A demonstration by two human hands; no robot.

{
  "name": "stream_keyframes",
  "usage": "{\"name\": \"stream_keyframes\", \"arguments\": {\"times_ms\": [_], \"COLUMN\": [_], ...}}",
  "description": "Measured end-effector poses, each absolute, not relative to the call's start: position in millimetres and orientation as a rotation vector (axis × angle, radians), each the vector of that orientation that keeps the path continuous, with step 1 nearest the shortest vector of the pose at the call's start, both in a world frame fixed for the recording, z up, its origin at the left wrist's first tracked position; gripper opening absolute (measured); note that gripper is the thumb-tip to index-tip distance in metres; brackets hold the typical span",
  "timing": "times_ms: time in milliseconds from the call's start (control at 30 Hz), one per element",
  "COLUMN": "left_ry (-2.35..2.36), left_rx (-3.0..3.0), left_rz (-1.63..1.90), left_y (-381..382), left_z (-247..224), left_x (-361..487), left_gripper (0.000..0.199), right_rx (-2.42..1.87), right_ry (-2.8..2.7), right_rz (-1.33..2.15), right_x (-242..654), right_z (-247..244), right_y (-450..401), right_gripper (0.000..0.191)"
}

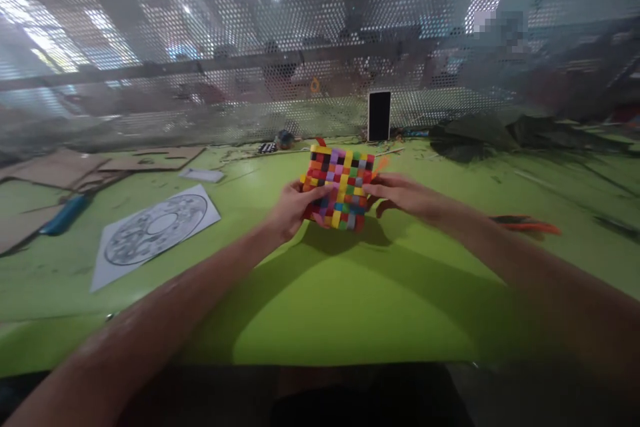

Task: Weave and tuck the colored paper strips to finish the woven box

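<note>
A small woven piece of many-coloured strips, box-like in shape, is held up over the green table, its shadow falling just below. My left hand grips its left side, with the thumb lying across the front. At the right edge, the thumb and fingers of my right hand close on it near a loose orange strip end. A red strip end sticks out at the top. What the back of the weave looks like is hidden.
The green table carries a sheet with a printed ring pattern, cardboard pieces and a blue-handled tool at left. A dark upright tablet stands behind, before a perforated screen. Orange-handled scissors and dark leaves lie right.
</note>
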State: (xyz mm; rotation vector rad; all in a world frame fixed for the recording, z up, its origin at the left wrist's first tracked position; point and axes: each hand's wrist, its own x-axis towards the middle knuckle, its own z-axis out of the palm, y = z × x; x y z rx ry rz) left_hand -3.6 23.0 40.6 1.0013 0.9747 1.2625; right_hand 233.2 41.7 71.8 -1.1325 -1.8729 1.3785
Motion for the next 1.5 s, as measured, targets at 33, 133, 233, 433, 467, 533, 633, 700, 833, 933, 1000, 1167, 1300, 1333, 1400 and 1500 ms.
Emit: {"name": "stream_keyframes", "arguments": {"times_ms": [33, 133, 233, 433, 467, 533, 633, 700, 833, 933, 1000, 1167, 1300, 1333, 1400, 1500], "left_ry": [0.972, 0.974, 0.983, 1.017, 1.020, 1.020, 1.023, 1.029, 1.031, 1.051, 1.055, 0.896, 0.659, 0.616, 0.569, 0.613], "left_rx": [1.015, 1.035, 1.032, 1.053, 1.057, 1.075, 1.088, 1.094, 1.093, 1.080, 1.079, 1.228, 1.285, 1.269, 1.277, 1.376], "left_rz": [1.263, 1.266, 1.265, 1.256, 1.262, 1.260, 1.270, 1.277, 1.261, 1.262, 1.260, 1.139, 0.950, 0.936, 0.907, 0.816], "left_y": [22, 19, 16, 12, 11, 11, 11, 11, 10, 9, 8, 13, 21, 23, 23, 19], "left_z": [40, 39, 41, 40, 39, 39, 38, 37, 38, 40, 40, 39, 45, 46, 49, 51], "left_x": [-3, -2, 1, 6, 7, 8, 8, 8, 8, 10, 11, 2, -15, -18, -22, -20], "left_gripper": [0.044, 0.043, 0.037, 0.035, 0.034, 0.033, 0.032, 0.033, 0.038, 0.037, 0.037, 0.041, 0.076, 0.083, 0.092, 0.095], "right_rx": [-1.036, -0.910, -0.988, -1.074, -1.088, -1.117, -1.134, -1.136, -1.129, -1.148, -1.143, -1.067, -1.089, -1.106, -1.139, -1.157], "right_ry": [-1.799, -1.675, -1.654, -1.637, -1.629, -1.612, -1.594, -1.593, -1.615, -1.672, -1.712, -1.510, -1.483, -1.545, -1.658, -1.812], "right_rz": [1.512, 1.637, 1.500, 1.285, 1.267, 1.230, 1.190, 1.177, 1.168, 1.133, 1.102, 1.165, 1.211, 1.220, 1.220, 1.210], "right_x": [234, 231, 227, 220, 219, 217, 214, 213, 212, 212, 214, 227, 249, 253, 259, 261], "right_z": [71, 66, 60, 53, 52, 51, 50, 50, 54, 53, 51, 55, 72, 76, 81, 84], "right_y": [42, 39, 37, 37, 37, 35, 32, 30, 26, 27, 30, 47, 63, 65, 66, 62], "right_gripper": [0.026, 0.023, 0.023, 0.017, 0.015, 0.013, 0.011, 0.008, 0.008, 0.014, 0.017, 0.029, 0.029, 0.027, 0.027, 0.026]}}
